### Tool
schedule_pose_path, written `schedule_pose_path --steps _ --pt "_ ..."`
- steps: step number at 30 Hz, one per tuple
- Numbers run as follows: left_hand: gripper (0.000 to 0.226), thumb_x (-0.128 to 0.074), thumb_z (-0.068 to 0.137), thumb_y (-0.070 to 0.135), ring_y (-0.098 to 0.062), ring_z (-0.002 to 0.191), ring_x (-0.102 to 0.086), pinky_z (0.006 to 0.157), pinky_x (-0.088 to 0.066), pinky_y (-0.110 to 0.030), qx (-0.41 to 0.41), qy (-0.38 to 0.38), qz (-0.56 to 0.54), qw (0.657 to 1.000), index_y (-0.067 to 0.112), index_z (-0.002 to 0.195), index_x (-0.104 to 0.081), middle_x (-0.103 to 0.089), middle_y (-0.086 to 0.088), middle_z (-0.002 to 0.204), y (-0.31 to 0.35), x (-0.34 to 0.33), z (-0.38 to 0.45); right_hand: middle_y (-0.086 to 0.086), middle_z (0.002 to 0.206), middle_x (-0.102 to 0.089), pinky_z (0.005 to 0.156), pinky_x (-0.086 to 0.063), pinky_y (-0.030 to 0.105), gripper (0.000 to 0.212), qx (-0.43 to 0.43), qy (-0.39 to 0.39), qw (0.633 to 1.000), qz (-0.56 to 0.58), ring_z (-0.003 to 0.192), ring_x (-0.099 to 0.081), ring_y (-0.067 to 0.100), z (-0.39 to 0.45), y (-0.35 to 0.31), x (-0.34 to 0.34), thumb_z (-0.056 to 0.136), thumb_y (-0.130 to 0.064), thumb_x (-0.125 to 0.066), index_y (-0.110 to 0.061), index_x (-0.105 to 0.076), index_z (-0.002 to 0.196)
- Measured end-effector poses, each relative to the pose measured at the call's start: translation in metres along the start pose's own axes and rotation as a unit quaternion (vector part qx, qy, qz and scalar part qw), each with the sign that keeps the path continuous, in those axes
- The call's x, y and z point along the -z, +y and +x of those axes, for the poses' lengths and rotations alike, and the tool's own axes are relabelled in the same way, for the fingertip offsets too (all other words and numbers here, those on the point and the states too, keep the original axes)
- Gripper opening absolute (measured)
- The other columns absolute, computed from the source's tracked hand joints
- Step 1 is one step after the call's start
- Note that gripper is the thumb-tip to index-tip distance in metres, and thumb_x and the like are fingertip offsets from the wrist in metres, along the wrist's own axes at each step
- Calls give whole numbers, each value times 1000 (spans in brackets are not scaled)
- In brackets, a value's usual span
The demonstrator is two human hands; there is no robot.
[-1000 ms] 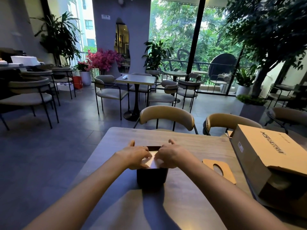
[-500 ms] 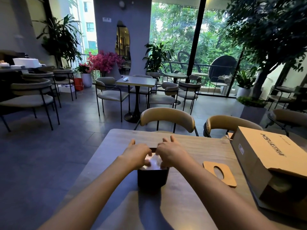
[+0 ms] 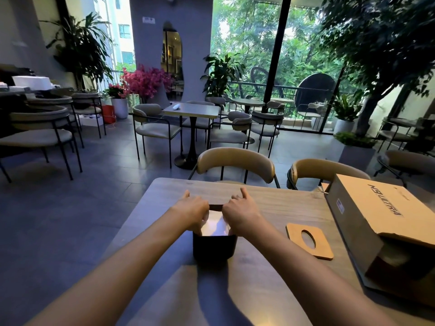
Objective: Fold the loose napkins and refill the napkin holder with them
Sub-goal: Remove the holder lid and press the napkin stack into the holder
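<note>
Pressing down with both hands here: our left hand [image 3: 193, 211] and right hand [image 3: 240, 214] push the white napkins [image 3: 214, 225] into the black napkin holder [image 3: 214, 247], fingers curled over the stack. Holder sits mid-counter [image 3: 270, 203]; its wooden lid [image 3: 309, 240] lies just right, by a cardboard box [image 3: 379, 222].

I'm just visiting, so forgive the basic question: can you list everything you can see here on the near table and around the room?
Table: one, pale wood, nearest.
Napkin holder: one, black box, table centre.
Napkins: count unclear, white, inside the holder.
Wooden lid: one, tan with an oval slot, flat, right of the holder.
Cardboard box: one, brown, lying at the table's right edge.
Tan chairs: two, beyond the table.
Grey chairs and tables: several, mid-room.
Pink flowers: one cluster, by the pillar.
Plants: several, green, by the windows.
Left hand: fingers in the holder.
Right hand: fingers in the holder.
</note>
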State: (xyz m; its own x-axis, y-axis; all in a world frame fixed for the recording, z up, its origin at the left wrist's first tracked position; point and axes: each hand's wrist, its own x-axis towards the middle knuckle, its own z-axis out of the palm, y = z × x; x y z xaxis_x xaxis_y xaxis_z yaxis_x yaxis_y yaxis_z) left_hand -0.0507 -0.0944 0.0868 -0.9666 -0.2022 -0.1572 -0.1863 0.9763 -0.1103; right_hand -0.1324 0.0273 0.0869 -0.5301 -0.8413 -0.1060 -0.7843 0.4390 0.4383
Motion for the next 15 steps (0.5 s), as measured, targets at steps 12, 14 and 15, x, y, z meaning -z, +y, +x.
schedule_pose_path --steps 12,14,15 --pt "43 -72 85 37 -22 123 -40 104 -22 -45 4 58 111 992 23 125 -63 -59 1 122 12 -3 1 4 133 -60 122 -3 50 46 4 -14 998 62 136 -42 23 3 4 7 90 -39 -71 -22 -61 131" --pt "55 -75 81 42 -22 126 -36 104 -21 -44 6 53 109 993 25 131 -60 -59 1 125 8 3 0 3 130 -62 121 -2 52 54 13 -30 997 76 134 -43 23 3 8 11 84 -46 -75 -21 -63 130" --pt "53 -75 82 40 -23 126 -36 105 -21 -44 11 41 113 993 26 130 -60 -59 0 125 7 5 -1 3 129 -62 121 -1 53 54 13 -47 996 78 133 -44 24 4 9 12 84 -47 -75 -19 -64 129"
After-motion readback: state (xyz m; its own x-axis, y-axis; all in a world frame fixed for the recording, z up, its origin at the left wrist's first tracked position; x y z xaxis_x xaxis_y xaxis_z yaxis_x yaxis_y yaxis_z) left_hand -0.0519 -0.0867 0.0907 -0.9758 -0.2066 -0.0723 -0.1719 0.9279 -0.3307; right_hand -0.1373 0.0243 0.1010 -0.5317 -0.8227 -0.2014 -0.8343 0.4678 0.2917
